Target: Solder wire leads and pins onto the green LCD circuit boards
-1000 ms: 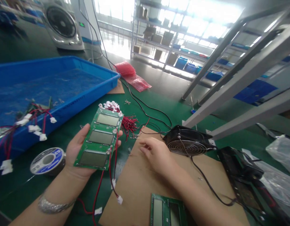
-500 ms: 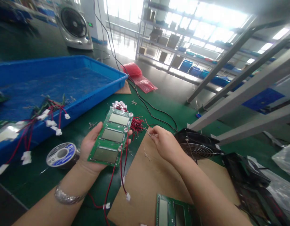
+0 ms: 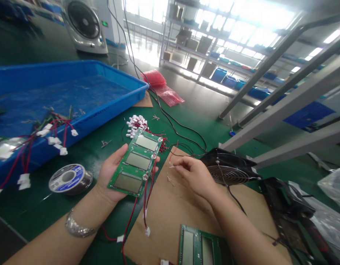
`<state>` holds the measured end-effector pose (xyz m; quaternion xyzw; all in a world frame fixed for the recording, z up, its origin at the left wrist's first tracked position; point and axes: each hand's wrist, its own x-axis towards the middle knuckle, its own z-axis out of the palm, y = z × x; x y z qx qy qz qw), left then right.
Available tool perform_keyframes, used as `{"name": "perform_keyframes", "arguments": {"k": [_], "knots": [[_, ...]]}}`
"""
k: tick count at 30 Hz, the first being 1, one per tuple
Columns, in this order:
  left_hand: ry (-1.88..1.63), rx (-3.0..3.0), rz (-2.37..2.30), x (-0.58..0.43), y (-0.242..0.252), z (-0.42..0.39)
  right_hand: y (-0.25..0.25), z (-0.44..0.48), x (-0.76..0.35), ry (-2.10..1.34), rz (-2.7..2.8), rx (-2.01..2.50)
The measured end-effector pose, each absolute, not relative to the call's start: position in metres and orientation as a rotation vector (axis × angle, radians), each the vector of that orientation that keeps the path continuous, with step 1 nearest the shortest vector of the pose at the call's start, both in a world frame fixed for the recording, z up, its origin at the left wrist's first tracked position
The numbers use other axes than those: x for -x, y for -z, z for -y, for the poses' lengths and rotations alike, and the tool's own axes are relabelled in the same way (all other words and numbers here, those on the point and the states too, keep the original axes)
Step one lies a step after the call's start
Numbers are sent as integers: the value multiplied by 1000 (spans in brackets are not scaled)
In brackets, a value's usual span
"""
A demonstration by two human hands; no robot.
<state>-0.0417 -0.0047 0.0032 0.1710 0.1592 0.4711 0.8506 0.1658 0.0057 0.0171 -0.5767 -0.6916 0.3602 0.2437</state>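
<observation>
A green circuit board (image 3: 138, 161) with three grey displays lies tilted across my left hand (image 3: 110, 173), whose thumb and fingers hold its edges. Red and black wires with a white plug (image 3: 147, 231) hang from the board. My right hand (image 3: 190, 173) pinches a small thin metal piece (image 3: 171, 166) over the cardboard (image 3: 156, 213). Similar bits (image 3: 170, 179) lie just below those fingertips. Behind the held board is a bundle of wires with white connectors (image 3: 136, 123). A second board (image 3: 199, 244) rests on the cardboard near the bottom edge, partly hidden by my right forearm.
A blue tray (image 3: 111, 105) with wired boards stands at left, and a solder spool (image 3: 69, 178) sits beside my left wrist. A black fan (image 3: 227, 167) and dark equipment (image 3: 286, 202) are at right. Black cables (image 3: 183, 132) cross the green surface.
My right hand has moved slightly down and left, with the thin piece still between its fingertips. The held board and my left hand have shifted a little right.
</observation>
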Motion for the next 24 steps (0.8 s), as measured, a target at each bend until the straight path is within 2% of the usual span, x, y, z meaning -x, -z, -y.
{"name": "perform_keyframes", "arguments": {"k": [8,12,18,24], "knots": [[-861,-229,-300,27,4,10,-18,11,-167,-1640,1410,1307],[-778,-243,-234,21,5,11,-16,14,-167,-1822,1215,1198],[-741,-275,-225,17,3,12,-11,15,-170,-1937,1101,1155],[-726,-288,-307,19,1,12,-7,18,-174,-1794,1122,1199]]}}
